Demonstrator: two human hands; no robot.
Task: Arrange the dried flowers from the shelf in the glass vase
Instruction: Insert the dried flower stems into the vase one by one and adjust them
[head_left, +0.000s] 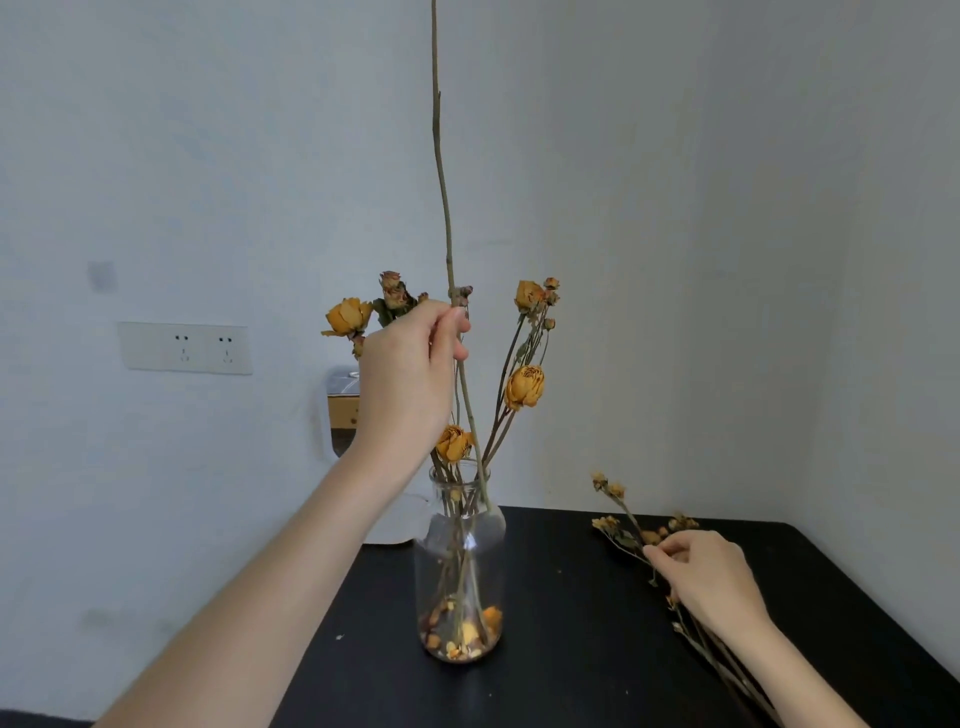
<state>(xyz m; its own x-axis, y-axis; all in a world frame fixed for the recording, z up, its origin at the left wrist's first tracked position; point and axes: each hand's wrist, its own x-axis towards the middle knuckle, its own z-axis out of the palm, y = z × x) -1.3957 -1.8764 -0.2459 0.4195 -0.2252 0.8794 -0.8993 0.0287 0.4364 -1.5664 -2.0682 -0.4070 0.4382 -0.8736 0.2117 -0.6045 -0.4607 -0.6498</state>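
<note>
Left hand (410, 374) pinches a tall stem (441, 182) in the glass vase (462, 561); right hand (711, 577) grips dried sprigs (618, 525) on the tabletop (571, 660). A sideways tug could topple the vase.

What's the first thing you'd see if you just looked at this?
A very long bare stem rises past the picture's top, pinched by the left hand, its lower end in the glass vase in the middle. Yellow dried roses fan out of that vase. At the right, the right hand curls round small sprigs lying on the black table.
</note>
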